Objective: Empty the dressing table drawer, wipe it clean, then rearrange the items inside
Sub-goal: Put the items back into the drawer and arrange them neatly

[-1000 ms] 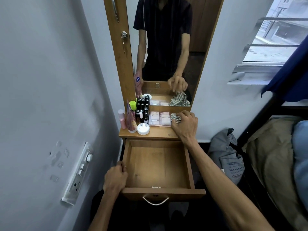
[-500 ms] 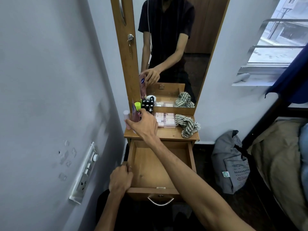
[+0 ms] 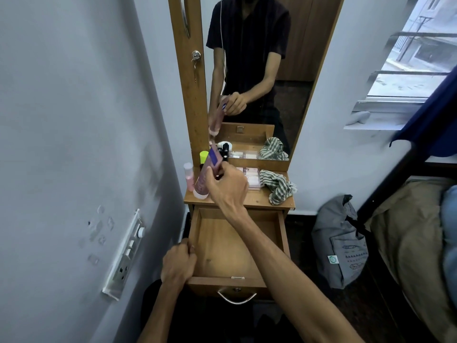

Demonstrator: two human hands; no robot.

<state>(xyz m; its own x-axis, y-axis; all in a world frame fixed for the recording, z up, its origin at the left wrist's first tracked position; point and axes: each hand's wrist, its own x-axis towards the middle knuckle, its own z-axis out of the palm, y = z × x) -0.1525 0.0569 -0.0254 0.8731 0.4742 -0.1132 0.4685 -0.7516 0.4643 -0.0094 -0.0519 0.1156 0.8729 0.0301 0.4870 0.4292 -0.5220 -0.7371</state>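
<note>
The wooden drawer (image 3: 282, 233) of the dressing table stands pulled out, with nothing inside it. My left hand (image 3: 178, 264) grips its front left corner. My right hand (image 3: 226, 185) is over the table top, shut on a pink tube (image 3: 204, 178) with a purple label and a white cap, tilted and lifted slightly. A striped green-and-white cloth (image 3: 278, 185) lies crumpled at the right of the table top (image 3: 254, 200). Small pink boxes (image 3: 252, 177) sit behind my hand, partly hidden.
A pink bottle (image 3: 189, 177), a yellow-green cap (image 3: 204, 156) and dark small bottles (image 3: 223, 149) stand at the back left by the mirror (image 3: 259, 70). A switch panel (image 3: 125, 253) sits on the left wall. A grey bag (image 3: 340, 243) and a bed (image 3: 415, 231) lie to the right.
My right hand left the cloth on the table top, crossed to the left and took hold of the pink tube, which is now lifted and tilted. My left hand stayed on the drawer.
</note>
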